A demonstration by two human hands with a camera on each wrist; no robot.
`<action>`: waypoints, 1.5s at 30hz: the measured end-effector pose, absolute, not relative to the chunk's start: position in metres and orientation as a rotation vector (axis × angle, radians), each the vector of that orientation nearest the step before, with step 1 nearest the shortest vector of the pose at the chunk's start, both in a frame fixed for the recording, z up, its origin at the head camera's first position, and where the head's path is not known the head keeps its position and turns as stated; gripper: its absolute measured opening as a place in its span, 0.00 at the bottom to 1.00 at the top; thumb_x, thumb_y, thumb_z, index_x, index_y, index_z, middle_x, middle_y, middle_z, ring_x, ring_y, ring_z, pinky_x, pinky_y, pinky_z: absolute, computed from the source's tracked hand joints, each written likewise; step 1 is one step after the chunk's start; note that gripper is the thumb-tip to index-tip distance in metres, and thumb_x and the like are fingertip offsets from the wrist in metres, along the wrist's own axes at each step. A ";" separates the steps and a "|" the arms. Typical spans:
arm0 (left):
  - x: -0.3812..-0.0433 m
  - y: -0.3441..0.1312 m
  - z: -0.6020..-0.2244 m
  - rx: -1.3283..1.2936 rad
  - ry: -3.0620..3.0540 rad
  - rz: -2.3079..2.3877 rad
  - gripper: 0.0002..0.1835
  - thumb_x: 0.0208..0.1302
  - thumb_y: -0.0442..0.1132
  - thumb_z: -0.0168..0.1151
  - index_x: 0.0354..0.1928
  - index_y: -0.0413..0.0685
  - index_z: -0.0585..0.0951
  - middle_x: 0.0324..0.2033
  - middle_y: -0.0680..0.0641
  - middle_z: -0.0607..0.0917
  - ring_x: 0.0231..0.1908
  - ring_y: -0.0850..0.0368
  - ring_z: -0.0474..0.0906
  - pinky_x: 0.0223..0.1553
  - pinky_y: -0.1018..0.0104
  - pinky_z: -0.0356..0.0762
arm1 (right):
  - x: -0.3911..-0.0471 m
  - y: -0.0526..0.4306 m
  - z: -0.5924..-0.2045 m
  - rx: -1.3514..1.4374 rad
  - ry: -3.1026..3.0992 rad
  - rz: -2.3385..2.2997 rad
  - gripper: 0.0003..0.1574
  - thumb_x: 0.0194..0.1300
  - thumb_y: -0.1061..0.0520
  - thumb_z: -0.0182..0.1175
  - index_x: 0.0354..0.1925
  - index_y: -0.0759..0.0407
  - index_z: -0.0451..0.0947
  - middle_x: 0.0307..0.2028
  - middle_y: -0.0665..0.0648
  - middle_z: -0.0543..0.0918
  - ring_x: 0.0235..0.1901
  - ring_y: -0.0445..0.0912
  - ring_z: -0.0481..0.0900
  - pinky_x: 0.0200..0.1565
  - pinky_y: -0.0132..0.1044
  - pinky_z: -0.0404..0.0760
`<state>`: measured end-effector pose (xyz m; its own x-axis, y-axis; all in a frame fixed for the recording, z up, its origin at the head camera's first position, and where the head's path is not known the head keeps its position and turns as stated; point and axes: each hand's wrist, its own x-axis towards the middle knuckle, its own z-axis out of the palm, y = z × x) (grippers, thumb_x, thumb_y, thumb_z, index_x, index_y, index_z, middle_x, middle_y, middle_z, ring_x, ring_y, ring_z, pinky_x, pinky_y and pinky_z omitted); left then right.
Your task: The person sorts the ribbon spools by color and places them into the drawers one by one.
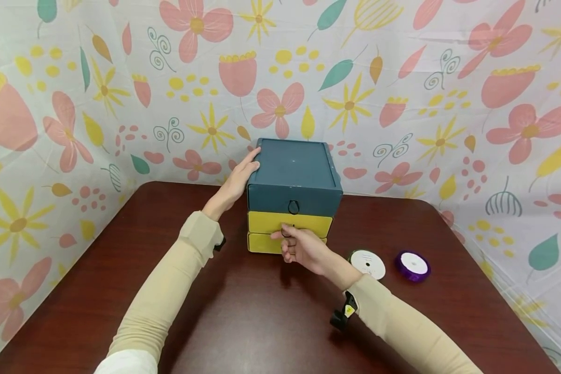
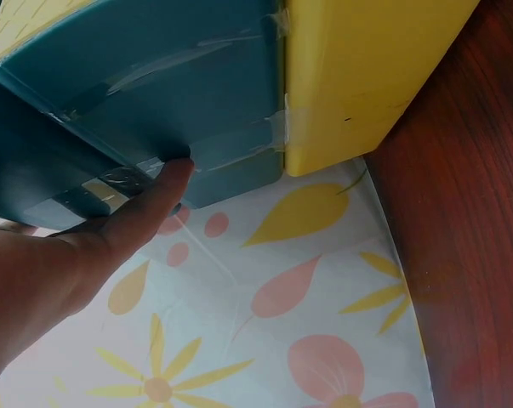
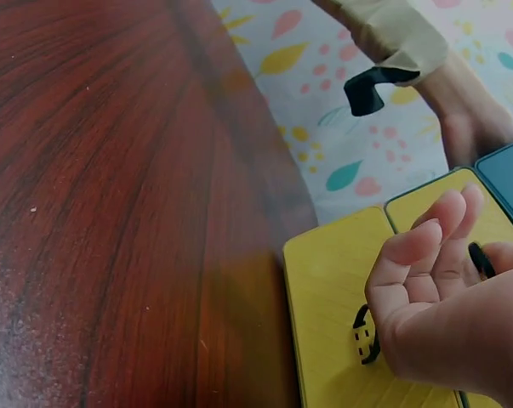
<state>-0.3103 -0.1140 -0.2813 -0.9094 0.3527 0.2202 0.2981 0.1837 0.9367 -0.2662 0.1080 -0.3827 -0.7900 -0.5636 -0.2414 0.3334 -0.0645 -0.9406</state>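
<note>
A small drawer box stands at the table's back, with a dark blue top drawer (image 1: 271, 199) above a yellow middle drawer (image 1: 262, 222) and a yellow bottom drawer (image 1: 262, 244). My left hand (image 1: 234, 182) rests against the box's left side with its fingers extended. At the middle drawer's front, my right hand (image 1: 308, 251) has curled fingers, and its thumb and a finger pinch a black ring pull (image 3: 481, 260). Another black pull (image 3: 375, 350) is on the bottom drawer, partly behind that hand. All the drawers look closed.
Right of the box lie a ribbon spool with a white face (image 1: 367, 264) and a purple ribbon spool (image 1: 413, 266). The dark red wooden table (image 1: 243, 322) runs back to a flower-printed cloth (image 1: 280, 67) behind the box.
</note>
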 end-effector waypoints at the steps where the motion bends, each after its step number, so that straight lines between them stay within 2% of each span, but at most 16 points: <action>1: -0.310 -0.114 -0.281 0.656 2.379 1.867 0.31 0.77 0.47 0.36 0.78 0.55 0.46 0.77 0.50 0.42 0.77 0.50 0.36 0.74 0.45 0.40 | -0.266 0.107 -0.383 -0.253 1.608 -1.920 0.23 0.76 0.44 0.45 0.42 0.57 0.80 0.19 0.48 0.76 0.21 0.41 0.69 0.29 0.32 0.70; 11: -0.310 -0.115 -0.279 0.653 2.404 1.843 0.31 0.77 0.46 0.35 0.77 0.55 0.46 0.77 0.49 0.42 0.77 0.49 0.37 0.74 0.44 0.40 | -0.264 0.106 -0.382 -0.236 1.615 -1.945 0.22 0.76 0.46 0.45 0.39 0.55 0.82 0.18 0.48 0.75 0.20 0.40 0.69 0.29 0.31 0.70; 45: -0.311 -0.115 -0.281 0.671 2.399 1.844 0.31 0.77 0.47 0.35 0.77 0.53 0.46 0.77 0.48 0.42 0.77 0.49 0.36 0.74 0.44 0.38 | -0.231 0.111 -0.384 -0.270 1.624 -1.896 0.21 0.74 0.44 0.48 0.41 0.58 0.81 0.17 0.49 0.74 0.18 0.40 0.67 0.27 0.31 0.70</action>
